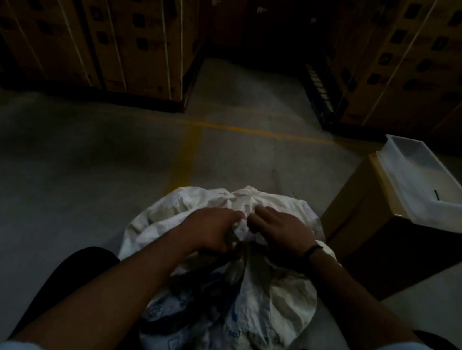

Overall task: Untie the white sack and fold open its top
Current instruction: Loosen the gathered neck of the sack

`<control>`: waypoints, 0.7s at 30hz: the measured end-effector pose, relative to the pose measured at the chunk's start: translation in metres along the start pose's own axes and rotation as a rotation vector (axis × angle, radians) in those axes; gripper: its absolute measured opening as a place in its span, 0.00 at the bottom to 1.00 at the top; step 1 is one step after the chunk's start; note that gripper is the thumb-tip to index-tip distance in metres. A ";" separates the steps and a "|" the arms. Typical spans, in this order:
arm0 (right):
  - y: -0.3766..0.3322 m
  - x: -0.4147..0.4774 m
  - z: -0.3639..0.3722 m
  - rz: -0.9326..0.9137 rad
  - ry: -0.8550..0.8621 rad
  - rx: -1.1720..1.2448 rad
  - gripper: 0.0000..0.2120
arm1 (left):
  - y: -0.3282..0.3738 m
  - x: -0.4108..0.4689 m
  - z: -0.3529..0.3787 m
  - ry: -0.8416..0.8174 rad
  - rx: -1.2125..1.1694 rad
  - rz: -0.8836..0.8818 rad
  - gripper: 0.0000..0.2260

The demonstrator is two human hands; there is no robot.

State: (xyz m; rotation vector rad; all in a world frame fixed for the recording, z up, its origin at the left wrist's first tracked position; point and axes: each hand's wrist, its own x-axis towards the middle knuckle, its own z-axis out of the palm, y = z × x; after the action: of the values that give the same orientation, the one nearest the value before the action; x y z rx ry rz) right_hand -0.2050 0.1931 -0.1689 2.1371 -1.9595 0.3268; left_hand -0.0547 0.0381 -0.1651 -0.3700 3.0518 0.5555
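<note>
A full white sack (269, 309) with faint blue print stands on the concrete floor between my legs. Its top is bunched into a gathered neck (244, 222) at the middle. My left hand (211, 228) grips the bunched fabric from the left, fingers curled into it. My right hand (284, 230), with a dark band at the wrist, pinches the same gathered neck from the right. The tie itself is hidden under my fingers in the dim light. Both sleeves are light blue.
A brown cardboard box (376, 227) stands to the right of the sack with a white tray (428, 179) on top. Stacked strapped cartons (132, 41) on pallets line the back and right. Yellow floor lines (247, 129) cross the grey concrete ahead.
</note>
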 end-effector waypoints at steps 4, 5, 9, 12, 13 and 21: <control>-0.017 -0.001 0.037 -0.071 0.041 -0.153 0.17 | 0.000 0.005 0.003 -0.025 0.144 -0.055 0.17; -0.021 0.001 0.039 -0.030 -0.004 -0.065 0.17 | -0.002 0.005 0.008 0.038 0.171 -0.056 0.14; -0.018 0.003 0.019 0.306 -0.167 0.625 0.12 | -0.007 0.002 0.032 0.391 0.336 0.128 0.12; -0.008 -0.007 0.005 0.461 -0.045 0.705 0.27 | 0.000 0.008 0.040 0.523 0.418 0.197 0.12; -0.006 -0.009 0.004 0.487 -0.041 0.631 0.34 | 0.004 0.008 0.039 0.544 0.426 0.188 0.13; -0.034 -0.004 0.025 0.389 -0.185 0.174 0.33 | 0.013 0.004 0.009 -0.063 0.083 -0.054 0.36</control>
State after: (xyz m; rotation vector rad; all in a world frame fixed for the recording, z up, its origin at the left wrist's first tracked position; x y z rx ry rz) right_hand -0.1707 0.1919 -0.1943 1.9291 -2.5431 0.3877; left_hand -0.0623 0.0523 -0.1691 -0.4220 2.9827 0.4277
